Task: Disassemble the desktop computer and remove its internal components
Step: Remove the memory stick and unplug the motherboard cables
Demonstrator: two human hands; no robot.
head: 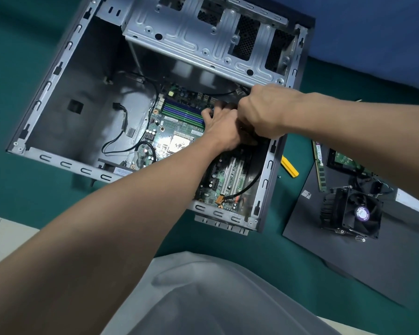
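Note:
An open grey computer case (65, 163) lies on its side on a green surface. Inside it sits the green motherboard (177, 131) with blue and green memory slots (182, 111) and a bare processor socket (179, 143). My left hand (221, 126) reaches in over the board, its fingers down at the right end of the memory slots. My right hand (261, 112) is curled in a fist just to its right, above the board's right edge; what it holds is hidden. A black cable (252, 182) runs to an orange plug (219, 199).
A metal drive cage (203, 39) spans the top of the case. Right of the case lie a yellow tool (289, 166), a memory stick (318, 165), a circuit board (346, 160) and a cooler fan (353, 212) on a black panel (324, 243).

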